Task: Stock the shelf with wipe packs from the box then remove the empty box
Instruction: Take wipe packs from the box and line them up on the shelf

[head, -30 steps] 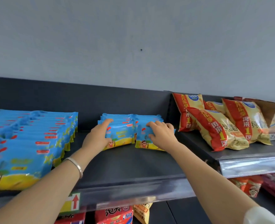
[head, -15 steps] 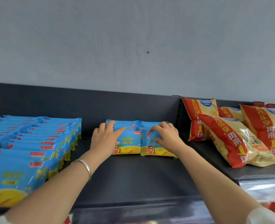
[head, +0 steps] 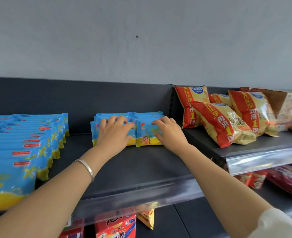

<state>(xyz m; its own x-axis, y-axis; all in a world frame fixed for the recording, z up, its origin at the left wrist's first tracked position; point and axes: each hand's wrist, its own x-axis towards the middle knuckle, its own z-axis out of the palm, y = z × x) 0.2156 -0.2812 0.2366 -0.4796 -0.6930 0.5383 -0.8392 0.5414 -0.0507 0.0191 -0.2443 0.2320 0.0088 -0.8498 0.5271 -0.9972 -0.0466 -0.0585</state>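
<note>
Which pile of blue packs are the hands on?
The small middle pile at the back of the shelf: the left hand and right hand both hold it. The long row on the left is untouched.

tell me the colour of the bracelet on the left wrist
Silver: the bracelet is a plain band, head view.

Two hands: left hand (head: 114, 134), right hand (head: 170, 134). Two side-by-side rows of middle wipe packs (head: 147, 140), count per row unclear. Over ten left wipe packs (head: 21, 152). Four snack bags (head: 222, 124), right. One bracelet (head: 87, 168). One box (head: 275, 102), far right.
</note>
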